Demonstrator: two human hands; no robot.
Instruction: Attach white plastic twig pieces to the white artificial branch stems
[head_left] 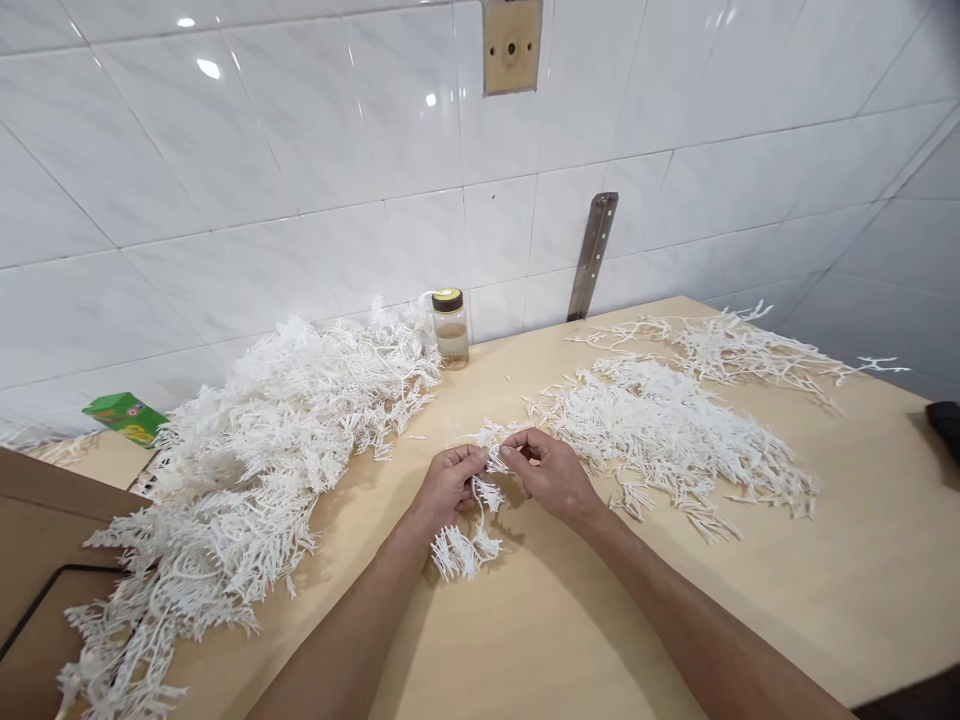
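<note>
Between my two hands, low over the middle of the table, is a white artificial branch point(466, 552) with bushy, feathery tufts. My left hand point(450, 482) is closed on its stem, thumb and fingers pinched together. From that grip the stem curves down toward me to a spread tuft. My right hand point(551, 474) pinches a tuft at the upper part of the same branch, its fingertips close to my left thumb. The exact spot under the fingertips is partly hidden.
Left lies a large heap of bushy white branches point(300, 430). On the right are a pile of small white sprigs point(667, 430) and bare white stems point(750, 350). A lidded bottle point(451, 335) stands by the tiled wall. A green box point(126, 416) and cardboard point(60, 540) are far left.
</note>
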